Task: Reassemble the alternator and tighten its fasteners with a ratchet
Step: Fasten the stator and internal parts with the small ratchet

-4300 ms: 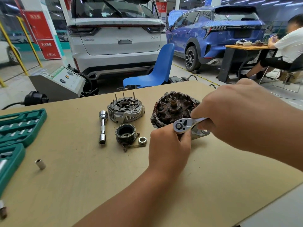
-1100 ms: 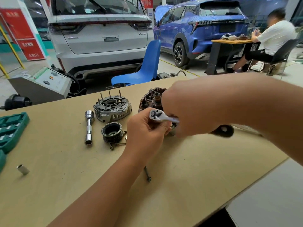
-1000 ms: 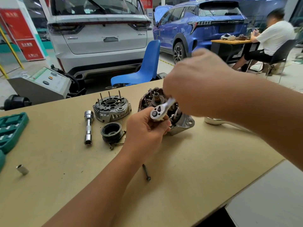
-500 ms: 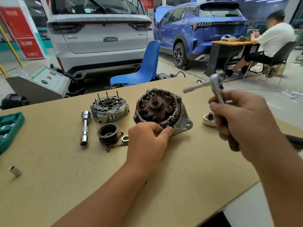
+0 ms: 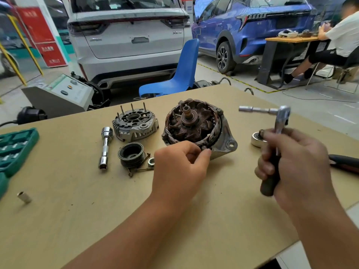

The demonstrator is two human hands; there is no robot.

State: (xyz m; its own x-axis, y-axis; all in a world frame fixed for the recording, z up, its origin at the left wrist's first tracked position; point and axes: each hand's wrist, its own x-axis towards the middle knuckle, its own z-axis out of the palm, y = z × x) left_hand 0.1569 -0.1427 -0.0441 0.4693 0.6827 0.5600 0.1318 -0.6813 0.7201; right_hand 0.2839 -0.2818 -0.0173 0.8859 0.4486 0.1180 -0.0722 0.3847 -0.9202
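The rusty alternator body (image 5: 194, 125), with stator and rotor shaft showing, sits on the tan table (image 5: 77, 200). My left hand (image 5: 180, 167) pinches a small bolt at its near rim. My right hand (image 5: 295, 162) grips the dark handle of a ratchet (image 5: 279, 125), held upright off to the right, with a socket on an extension (image 5: 254, 109) pointing left. The grey rear housing (image 5: 136, 125) with upright studs lies left of the body. A black pulley (image 5: 132, 154), a nut (image 5: 151, 162) and a long bolt lie in front of the housing.
A chrome double-ended socket tube (image 5: 104, 148) lies left of the pulley. A green socket tray (image 5: 15, 148) sits at the left edge, a loose small socket (image 5: 24, 197) near it. A round bearing part (image 5: 257, 139) and a dark tool handle (image 5: 343, 164) lie at right.
My right hand has lifted the ratchet off the alternator and swung it out to the right, upright. My left hand stays at the near rim, fingers now pinching there.
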